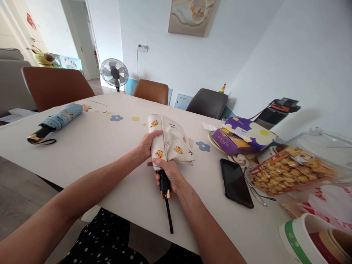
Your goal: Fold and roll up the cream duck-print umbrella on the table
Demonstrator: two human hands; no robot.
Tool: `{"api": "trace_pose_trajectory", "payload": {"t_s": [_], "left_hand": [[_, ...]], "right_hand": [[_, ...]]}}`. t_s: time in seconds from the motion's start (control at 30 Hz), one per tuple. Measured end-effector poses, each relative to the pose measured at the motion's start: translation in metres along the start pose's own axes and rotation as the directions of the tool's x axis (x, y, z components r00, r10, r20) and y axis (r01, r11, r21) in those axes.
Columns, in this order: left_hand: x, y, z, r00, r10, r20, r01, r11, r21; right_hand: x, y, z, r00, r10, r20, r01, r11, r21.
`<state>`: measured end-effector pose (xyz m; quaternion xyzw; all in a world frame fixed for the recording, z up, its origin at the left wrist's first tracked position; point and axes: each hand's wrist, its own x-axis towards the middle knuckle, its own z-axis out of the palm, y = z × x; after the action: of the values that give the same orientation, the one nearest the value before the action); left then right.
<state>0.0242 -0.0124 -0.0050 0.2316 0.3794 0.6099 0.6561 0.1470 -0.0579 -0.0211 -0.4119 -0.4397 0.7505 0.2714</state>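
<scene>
A cream folding umbrella (176, 141) with yellow cartoon figures lies over the table, collapsed, part of its cloth hanging loose to the right. My left hand (150, 146) grips the rolled cloth along its left side, thumb on top. Around the lower end of the cloth, just above the black and gold handle (165, 185), my right hand (170, 172) is closed. A black wrist strap (169, 216) hangs from the handle toward the table's near edge. Some fingers of both hands are hidden beneath the umbrella. A blue folded umbrella (62, 117) with a black handle rests at the left.
On the right lie a black phone (236, 183), a cable, purple boxes (239, 137), a bag of cookies (291, 170) and rolls of tape (302, 234). A black bottle (275, 115) stands behind. Chairs (151, 91) line the far side of the white table (110, 132).
</scene>
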Motion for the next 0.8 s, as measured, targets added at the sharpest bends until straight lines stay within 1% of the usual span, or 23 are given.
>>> {"api": "trace_pose_trajectory", "payload": {"t_s": [0.1, 0.2, 0.27, 0.33, 0.43, 0.6, 0.67, 0.7, 0.73, 0.8], "left_hand": [[0.0, 0.001, -0.001, 0.999, -0.038, 0.015, 0.038, 0.999, 0.0], [0.003, 0.0, -0.004, 0.998, -0.062, 0.006, 0.062, 0.998, -0.012], [0.006, -0.001, -0.006, 0.997, -0.072, 0.004, 0.072, 0.997, -0.005], [0.008, -0.002, -0.009, 0.997, -0.075, 0.025, 0.074, 0.997, 0.017], [0.01, -0.003, -0.011, 0.997, -0.04, 0.068, 0.035, 0.997, 0.072], [0.014, -0.005, -0.013, 0.993, 0.101, 0.068, -0.114, 0.967, 0.226], [0.015, -0.008, -0.014, 0.983, 0.168, 0.075, -0.183, 0.922, 0.341], [0.015, -0.01, -0.014, 0.975, 0.207, 0.077, -0.22, 0.883, 0.415], [0.016, -0.012, -0.014, 0.965, 0.249, 0.084, -0.257, 0.83, 0.495], [0.017, -0.018, -0.015, 0.939, 0.319, 0.128, -0.323, 0.692, 0.646]], "right_hand": [[-0.002, -0.001, 0.002, 0.999, 0.0, -0.047, -0.001, 1.0, -0.03], [-0.002, -0.001, 0.005, 0.995, -0.014, -0.096, 0.009, 0.999, -0.051], [-0.002, -0.001, 0.005, 0.992, -0.028, -0.121, 0.023, 0.999, -0.046], [-0.001, 0.0, 0.005, 0.989, -0.048, -0.14, 0.045, 0.999, -0.026], [0.001, 0.0, 0.002, 0.986, -0.072, -0.154, 0.073, 0.997, 0.004], [0.002, -0.007, -0.006, 0.97, -0.123, -0.21, 0.134, 0.99, 0.039], [0.001, -0.012, -0.009, 0.961, -0.153, -0.229, 0.172, 0.983, 0.068], [0.0, -0.014, -0.009, 0.959, -0.163, -0.231, 0.186, 0.979, 0.083], [-0.001, -0.015, -0.01, 0.959, -0.17, -0.229, 0.196, 0.976, 0.097], [-0.002, -0.017, -0.01, 0.961, -0.175, -0.214, 0.202, 0.973, 0.113]]}}
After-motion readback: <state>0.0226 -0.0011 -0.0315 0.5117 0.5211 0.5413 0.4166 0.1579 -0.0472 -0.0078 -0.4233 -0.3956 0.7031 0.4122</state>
